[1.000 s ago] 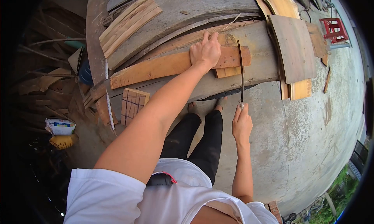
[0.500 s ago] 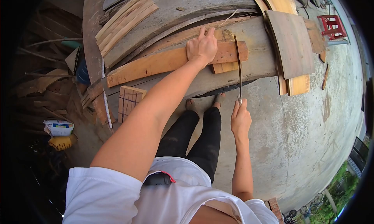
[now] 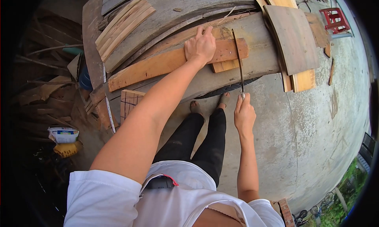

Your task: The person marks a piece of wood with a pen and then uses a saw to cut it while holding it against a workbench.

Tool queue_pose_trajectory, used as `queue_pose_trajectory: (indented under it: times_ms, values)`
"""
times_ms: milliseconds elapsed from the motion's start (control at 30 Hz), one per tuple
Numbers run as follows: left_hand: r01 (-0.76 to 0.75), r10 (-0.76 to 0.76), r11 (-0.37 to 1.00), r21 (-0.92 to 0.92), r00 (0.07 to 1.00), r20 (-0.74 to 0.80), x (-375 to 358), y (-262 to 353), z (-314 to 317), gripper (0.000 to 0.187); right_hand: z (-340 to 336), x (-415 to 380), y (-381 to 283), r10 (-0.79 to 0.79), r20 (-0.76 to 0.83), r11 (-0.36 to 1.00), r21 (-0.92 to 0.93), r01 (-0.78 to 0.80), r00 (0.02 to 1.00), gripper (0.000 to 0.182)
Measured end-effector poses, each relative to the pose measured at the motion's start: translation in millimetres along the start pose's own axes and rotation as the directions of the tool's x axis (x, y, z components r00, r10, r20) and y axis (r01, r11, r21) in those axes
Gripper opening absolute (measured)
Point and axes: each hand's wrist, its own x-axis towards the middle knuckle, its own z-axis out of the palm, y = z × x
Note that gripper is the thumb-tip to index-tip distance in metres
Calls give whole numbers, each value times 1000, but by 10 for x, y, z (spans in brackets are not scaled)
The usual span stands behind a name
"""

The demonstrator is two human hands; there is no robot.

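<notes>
Hands apart. Left hand clamped on board, lying on the plank bench; right hand gripping saw, which crosses board's right end. Blue container left of bench; nearer, white bag touching yellow bag. Contents hidden.

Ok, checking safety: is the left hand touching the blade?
No, the left hand rests on the plank, apart from the blade.

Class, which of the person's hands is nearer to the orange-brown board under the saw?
Left. The left hand rests on the board; the right hand is apart from it, off its near edge, gripping the saw.
</notes>
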Motion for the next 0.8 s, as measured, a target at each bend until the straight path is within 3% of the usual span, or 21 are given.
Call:
queue_pose_trajectory:
  times_ms: [200, 300, 433, 600, 733, 800]
  values:
    - [18, -17, 999, 42, 1000, -14, -5, 33, -17, 33, 126, 690, -333, -163, -195, 986, -7, 165, 967, 22]
    - [13, -13, 999, 40, 1000, -7, 8, 28, -21, 32, 64, 386, -185, -84, -72, 996, 34, 87, 994, 24]
    - [16, -16, 999, 30, 1000, 11, 19, 23, -14, 33, 51, -11, 18, -47, -21, 996, 80, 49, 999, 25]
    - [7, -8, 1000, 28, 1000, 12, 19, 39, -62, 34, 47, 631, -305, -144, -100, 990, -3, 144, 985, 22]
    - [0, 0, 1000, 31, 1000, -3, -1, 39, -46, 35, 66, 601, -244, -213, -185, 977, -48, 207, 959, 22]
    - [0, 0, 1000, 20, 1000, 3, 23, 37, -23, 35, 32, 256, -113, -76, -29, 997, -5, 76, 997, 23]
